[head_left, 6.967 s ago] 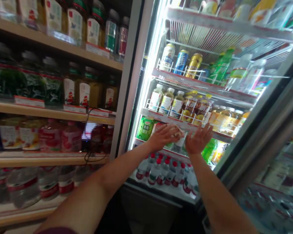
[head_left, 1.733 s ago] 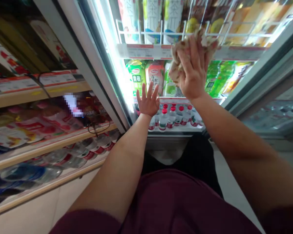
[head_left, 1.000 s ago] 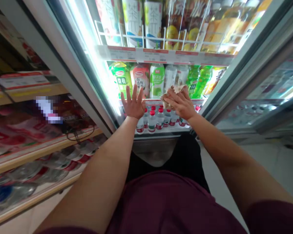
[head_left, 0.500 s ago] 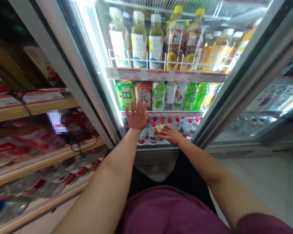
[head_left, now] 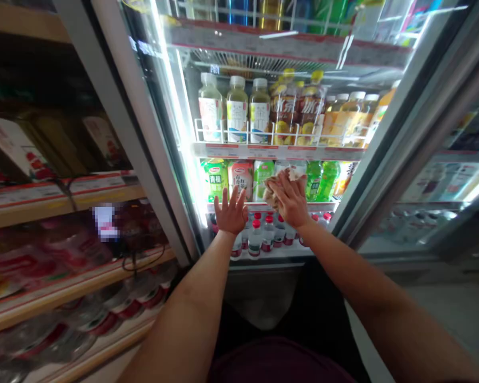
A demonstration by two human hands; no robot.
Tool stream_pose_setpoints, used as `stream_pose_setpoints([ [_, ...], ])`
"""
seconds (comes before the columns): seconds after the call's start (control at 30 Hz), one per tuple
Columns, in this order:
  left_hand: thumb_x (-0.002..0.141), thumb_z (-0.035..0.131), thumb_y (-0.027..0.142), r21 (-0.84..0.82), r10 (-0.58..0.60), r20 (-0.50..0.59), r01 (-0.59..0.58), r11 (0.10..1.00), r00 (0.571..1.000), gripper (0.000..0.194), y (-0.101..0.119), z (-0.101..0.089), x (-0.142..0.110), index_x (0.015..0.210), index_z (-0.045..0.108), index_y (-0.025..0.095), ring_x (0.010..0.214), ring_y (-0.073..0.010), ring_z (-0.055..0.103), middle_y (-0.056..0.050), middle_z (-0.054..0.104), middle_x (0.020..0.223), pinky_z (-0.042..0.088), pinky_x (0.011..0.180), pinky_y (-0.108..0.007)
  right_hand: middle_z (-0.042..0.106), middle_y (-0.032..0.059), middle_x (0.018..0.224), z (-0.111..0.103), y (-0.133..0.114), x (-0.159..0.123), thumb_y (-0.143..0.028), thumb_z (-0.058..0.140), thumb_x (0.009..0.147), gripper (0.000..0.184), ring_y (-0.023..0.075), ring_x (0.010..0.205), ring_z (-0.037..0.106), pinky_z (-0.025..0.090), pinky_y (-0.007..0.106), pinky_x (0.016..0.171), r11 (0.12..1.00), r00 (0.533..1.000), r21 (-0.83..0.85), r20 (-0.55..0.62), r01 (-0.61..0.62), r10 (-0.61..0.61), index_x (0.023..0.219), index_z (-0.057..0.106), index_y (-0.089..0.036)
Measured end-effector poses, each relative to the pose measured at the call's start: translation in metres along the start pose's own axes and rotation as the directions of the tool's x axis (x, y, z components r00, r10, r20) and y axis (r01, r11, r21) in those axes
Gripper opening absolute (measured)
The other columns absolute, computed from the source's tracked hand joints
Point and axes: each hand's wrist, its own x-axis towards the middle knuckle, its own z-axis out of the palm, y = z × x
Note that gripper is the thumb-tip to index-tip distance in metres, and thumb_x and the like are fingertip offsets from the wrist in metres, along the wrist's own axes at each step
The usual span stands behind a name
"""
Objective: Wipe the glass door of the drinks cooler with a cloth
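Observation:
My right hand (head_left: 292,205) presses a crumpled beige cloth (head_left: 272,192) against the glass door (head_left: 233,63) of a lit drinks cooler, in front of the second-lowest shelf of bottles. Part of the cloth is hidden under my palm and fingers. Left of it, my left hand (head_left: 230,214) is open with its fingers spread, holding nothing; it seems to rest on the same glass. Behind the hands stand a green bottle (head_left: 215,178), a red-labelled bottle (head_left: 241,178) and several small red-capped water bottles (head_left: 254,242) lower down.
A metal frame (head_left: 123,133) edges the cooler on the left. Beyond it, a wooden shelf (head_left: 83,199) holds bottles, with a lit, pixelated screen (head_left: 106,221) and a dark cable (head_left: 143,260). Another glass-fronted cooler (head_left: 415,223) stands on the right.
My right hand has swept the cloth from high on the glass down to the red-capped bottles, then back up to the shelf above. My left hand stays spread. The view has tilted upward.

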Motion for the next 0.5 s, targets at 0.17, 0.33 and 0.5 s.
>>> stream_pose_setpoints([
  [0.17,0.099,0.046,0.044,-0.007,0.018,-0.018,-0.018,1.000,1.000,0.049,-0.006,0.004,-0.003,0.141,0.063,0.024,0.154,-0.0353,0.030,-0.016,0.054,0.153,0.009,0.126,-0.067,0.040,0.0037,0.164,0.008,-0.039,0.062,-0.023,0.052,0.102,0.053,0.0310,0.150,0.039,0.021,0.060,0.129,0.996,0.996,0.032,0.032,0.078,-0.079,0.154,0.050,-0.031],
  [0.33,0.099,0.049,0.042,0.042,0.044,-0.056,-0.042,0.998,0.997,0.044,-0.012,0.007,-0.005,0.133,0.068,0.021,0.155,-0.0354,0.027,-0.018,0.059,0.146,0.011,0.126,-0.067,0.041,-0.0001,0.163,0.005,-0.062,0.107,-0.028,0.050,0.104,0.052,0.0251,0.151,0.038,0.020,0.050,0.132,0.977,0.977,-0.014,0.018,0.212,-0.212,0.156,0.047,-0.031],
  [0.5,0.100,0.047,0.042,0.032,0.053,-0.083,-0.051,0.998,0.995,0.047,-0.010,0.007,-0.004,0.141,0.063,0.025,0.156,-0.0332,0.024,-0.015,0.055,0.152,0.010,0.127,-0.066,0.039,0.0028,0.164,0.006,-0.043,0.076,-0.027,0.049,0.104,0.051,0.0265,0.150,0.040,0.024,0.051,0.130,0.989,0.989,-0.067,-0.063,0.132,-0.136,0.154,0.049,-0.029],
])
